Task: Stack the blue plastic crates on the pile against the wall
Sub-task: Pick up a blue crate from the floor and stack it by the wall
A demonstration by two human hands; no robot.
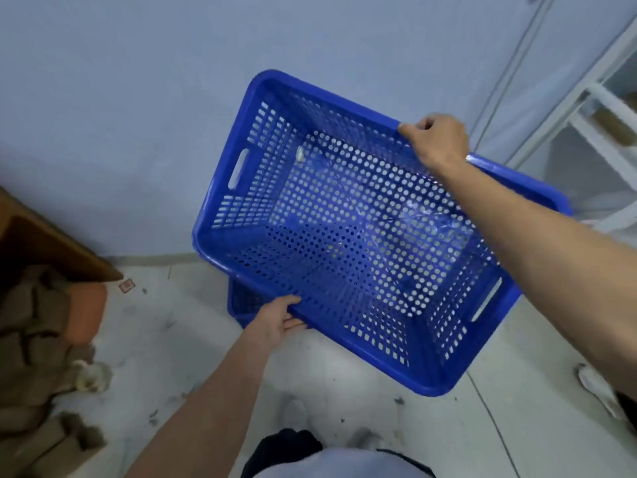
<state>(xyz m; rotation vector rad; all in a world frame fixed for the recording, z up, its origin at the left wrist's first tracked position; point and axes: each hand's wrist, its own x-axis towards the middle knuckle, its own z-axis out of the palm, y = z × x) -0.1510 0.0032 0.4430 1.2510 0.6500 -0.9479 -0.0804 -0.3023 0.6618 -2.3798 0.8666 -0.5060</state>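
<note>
Blue perforated plastic forms the held crate (pixel 348 236), which is carried open side up and skewed diagonally in front of the pale wall (pixel 138 98). Its base and side walls are pierced with round and rectangular holes; a slot handle is visible in each short end wall.

The left hand (pixel 275 320) is clamped on the near long rim, thumb on top of the rim and fingers curled underneath. The right hand (pixel 436 141) is clamped on the far long rim, fingers wrapped over its edge, with the forearm crossing above the crate's right portion.

A lower crate (pixel 246 301), also blue and perforated, stands on the tiled floor (pixel 179 346) close to the wall, directly beneath the held crate. Only its left corner is visible. Whether the two crates touch cannot be determined.

Left of the crates, a brown wooden panel (pixel 51 243), an orange-brown container (pixel 88 313) and a heap of brown material (pixel 31 357) occupy the floor. A white frame (pixel 599 125) stands at the right.
</note>
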